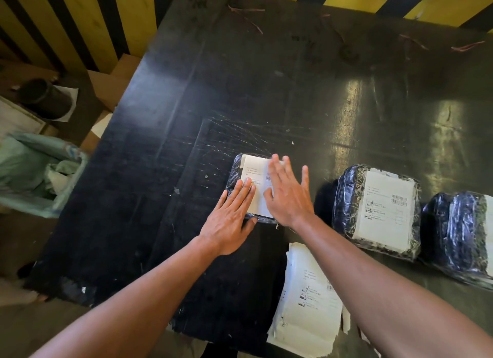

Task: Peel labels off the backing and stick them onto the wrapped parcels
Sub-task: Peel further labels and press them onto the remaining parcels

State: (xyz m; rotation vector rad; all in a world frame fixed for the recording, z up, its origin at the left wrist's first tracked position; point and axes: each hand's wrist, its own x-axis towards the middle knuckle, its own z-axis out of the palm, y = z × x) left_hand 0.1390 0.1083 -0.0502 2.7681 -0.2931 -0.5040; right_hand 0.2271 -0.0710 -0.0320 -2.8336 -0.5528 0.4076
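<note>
- Smoothing step: left hand [231,215] and right hand [286,194], side by side, fingers flat, pressing label [255,181] onto parcel [237,168] mid-table [160,144].
- Next, likely: lift off, peel fresh label from stack [306,299].

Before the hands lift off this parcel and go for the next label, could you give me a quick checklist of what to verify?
1. Label on the parcel: ok, it lies on top.
2. Label pressed down: ok, left hand and right hand lie flat on it, fingers straight.
3. Edges and corners fully stuck: cannot tell, the hands cover much of it.
4. Stack of labels within reach: ok, at the near table edge.
5. Middle parcel labelled: ok.
6. Far-right parcel labelled: cannot tell, only a white strip shows at the frame edge.
</note>
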